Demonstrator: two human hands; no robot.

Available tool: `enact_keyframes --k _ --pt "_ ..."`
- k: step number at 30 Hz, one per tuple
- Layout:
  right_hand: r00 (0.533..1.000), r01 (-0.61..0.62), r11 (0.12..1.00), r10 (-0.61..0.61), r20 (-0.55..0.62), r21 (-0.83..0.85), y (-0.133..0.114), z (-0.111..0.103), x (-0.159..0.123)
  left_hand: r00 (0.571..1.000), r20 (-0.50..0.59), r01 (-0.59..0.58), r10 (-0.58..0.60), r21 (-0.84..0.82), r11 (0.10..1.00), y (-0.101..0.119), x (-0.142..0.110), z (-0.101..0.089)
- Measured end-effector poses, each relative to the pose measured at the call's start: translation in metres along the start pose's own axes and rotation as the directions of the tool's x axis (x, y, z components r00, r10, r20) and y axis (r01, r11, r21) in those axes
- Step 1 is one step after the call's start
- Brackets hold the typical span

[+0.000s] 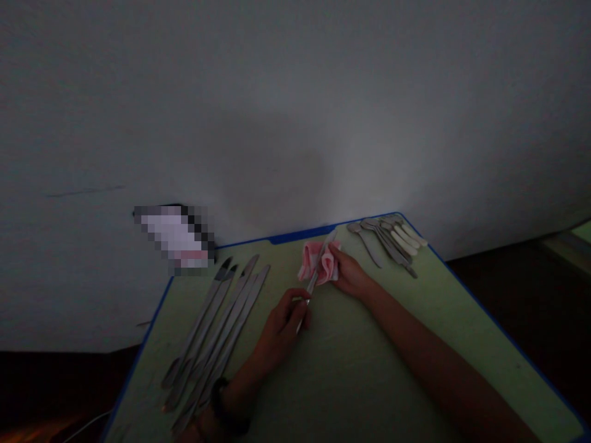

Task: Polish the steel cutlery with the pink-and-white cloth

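My left hand (pixel 282 323) is closed around the handle of a metal table knife (pixel 317 271) that points away from me. My right hand (pixel 351 275) pinches a pink cloth (pixel 318 263) that is wrapped around the knife's blade. Both hands are above a pale green table (pixel 415 344) with a blue rim. A dark band sits on my left wrist.
Several metal knives (pixel 221 326) lie side by side at the table's left. Several spoons (pixel 392 239), some with pale handles, lie at the far right corner. A white wall stands right behind the table. A blurred small object (pixel 175 237) sits at the far left corner.
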State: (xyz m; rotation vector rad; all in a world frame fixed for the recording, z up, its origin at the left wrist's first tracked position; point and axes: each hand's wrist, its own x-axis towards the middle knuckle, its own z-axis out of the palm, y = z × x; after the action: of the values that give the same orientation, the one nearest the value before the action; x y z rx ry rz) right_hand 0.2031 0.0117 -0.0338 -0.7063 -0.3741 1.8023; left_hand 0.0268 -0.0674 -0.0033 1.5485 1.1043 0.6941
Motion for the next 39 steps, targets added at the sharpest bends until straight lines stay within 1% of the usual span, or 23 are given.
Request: enact_keyframes --k 5,10,14,22,26,31,39 --pt "1.000 -0.027 0.999 0.027 -0.008 -0.024 -0.0013 0.0010 -0.0009 0.999 0.034 0.001 -0.001 0.015 1.000 -0.0001 0.0006 -0.0012" --pt "0.999 -0.037 0.999 0.037 0.018 -0.034 -0.0020 0.0013 -0.0015 0.999 0.042 0.004 -0.004 0.007 1.000 -0.0021 0.0002 -0.0009" --pt "0.999 -0.053 0.998 0.053 -0.009 -0.028 -0.0030 0.0037 -0.0031 0.999 0.050 0.003 -0.003 -0.002 1.000 -0.0030 0.0000 -0.0006" --pt "0.999 -0.034 0.999 0.034 0.001 -0.032 -0.0026 0.0040 -0.0034 0.998 0.061 -0.006 0.006 0.003 1.000 -0.0010 0.0000 -0.0013" --pt "0.999 -0.038 0.999 0.039 0.015 -0.035 -0.0013 0.0014 -0.0011 0.998 0.055 0.014 -0.014 0.001 1.000 0.0019 0.0001 -0.0010" --pt "0.999 -0.043 0.998 0.043 0.005 -0.042 -0.0020 0.0019 -0.0014 0.998 0.043 0.034 -0.034 -0.003 0.999 0.0053 -0.0002 -0.0012" --pt "0.999 -0.024 0.999 0.025 0.021 -0.049 -0.0017 0.0031 -0.0022 0.997 0.067 0.026 -0.025 -0.014 1.000 0.0001 0.0005 -0.0012"
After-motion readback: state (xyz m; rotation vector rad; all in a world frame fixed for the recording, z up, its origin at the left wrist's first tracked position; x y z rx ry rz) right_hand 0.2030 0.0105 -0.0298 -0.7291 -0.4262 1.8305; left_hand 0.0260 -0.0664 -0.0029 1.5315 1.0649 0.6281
